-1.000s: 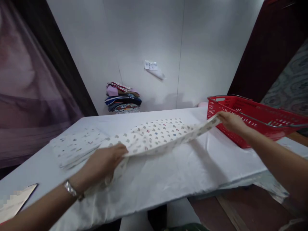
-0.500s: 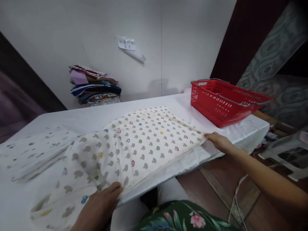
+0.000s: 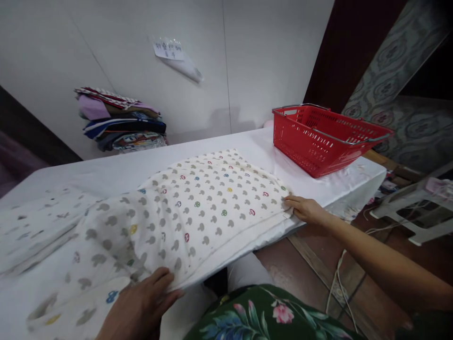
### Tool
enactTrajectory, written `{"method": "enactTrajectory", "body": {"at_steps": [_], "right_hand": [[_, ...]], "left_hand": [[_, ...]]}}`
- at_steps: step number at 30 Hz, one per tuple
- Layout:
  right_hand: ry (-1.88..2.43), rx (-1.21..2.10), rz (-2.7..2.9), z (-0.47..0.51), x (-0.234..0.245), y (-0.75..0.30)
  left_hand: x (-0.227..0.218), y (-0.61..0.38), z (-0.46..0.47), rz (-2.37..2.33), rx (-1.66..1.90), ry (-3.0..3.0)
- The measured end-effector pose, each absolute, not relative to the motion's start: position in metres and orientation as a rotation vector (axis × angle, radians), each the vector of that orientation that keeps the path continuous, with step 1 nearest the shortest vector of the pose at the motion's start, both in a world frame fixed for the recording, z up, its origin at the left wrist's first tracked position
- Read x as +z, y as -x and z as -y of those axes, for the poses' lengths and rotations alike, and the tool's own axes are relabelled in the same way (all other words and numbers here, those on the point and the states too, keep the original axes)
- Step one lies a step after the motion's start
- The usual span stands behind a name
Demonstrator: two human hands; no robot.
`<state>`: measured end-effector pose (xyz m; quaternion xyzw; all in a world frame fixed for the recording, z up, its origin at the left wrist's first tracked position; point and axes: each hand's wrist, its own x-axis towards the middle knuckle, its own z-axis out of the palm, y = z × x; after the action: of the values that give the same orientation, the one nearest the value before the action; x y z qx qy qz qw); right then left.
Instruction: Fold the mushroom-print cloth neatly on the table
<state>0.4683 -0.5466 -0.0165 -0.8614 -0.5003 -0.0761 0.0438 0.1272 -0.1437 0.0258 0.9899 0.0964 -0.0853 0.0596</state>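
Observation:
A white cloth item with a mushroom print (image 3: 208, 203) lies spread over the table, its near edge along the table's front. The print is mostly grey with some red, blue, yellow and green. Its left part is rumpled, with a loose folded-over end at the lower left. My left hand (image 3: 145, 297) grips the near edge, thumb and fingers closed on the fabric. At the right corner, my right hand (image 3: 304, 210) pinches the cloth between thumb and fingers. Another pale printed cloth (image 3: 42, 222) rests folded at the far left.
A red plastic basket (image 3: 318, 146) with metal handles stands at the table's back right. Several folded fabrics (image 3: 122, 123) are stacked by the wall on the left. The white-covered table (image 3: 251, 141) ends close to my lap. A white stool (image 3: 410, 212) and cables are on the right.
The view has shifted, so the scene sits further left and mostly higher. My right hand's corner looks more rounded and tucked in. My left thumb now shows below the edge.

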Motion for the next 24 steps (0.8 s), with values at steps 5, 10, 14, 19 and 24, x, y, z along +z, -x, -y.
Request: {"method": "enactTrajectory", "body": {"at_steps": [5,10,14,19,24], "right_hand": [[2.549,-0.204,1.534,0.524,0.002,-0.458],[2.425,-0.042,1.737,0.502,-0.007,-0.462],[2.407,-0.083,1.72,0.499,-0.014,-0.466],[2.34,-0.257,1.656,0.521,-0.001,-0.461],[2.34,-0.178,1.701,0.54,-0.001,-0.45]], "left_hand": [[0.031,-0.139,0.148,-0.243,-0.255,-3.023],[0.027,-0.156,0.163,-0.124,-0.349,-3.085],[0.025,-0.163,0.167,-0.115,-0.364,-3.081],[0.034,-0.151,0.165,-0.056,-0.292,-3.029],[0.032,-0.138,0.171,0.115,-0.417,-2.96]]}}
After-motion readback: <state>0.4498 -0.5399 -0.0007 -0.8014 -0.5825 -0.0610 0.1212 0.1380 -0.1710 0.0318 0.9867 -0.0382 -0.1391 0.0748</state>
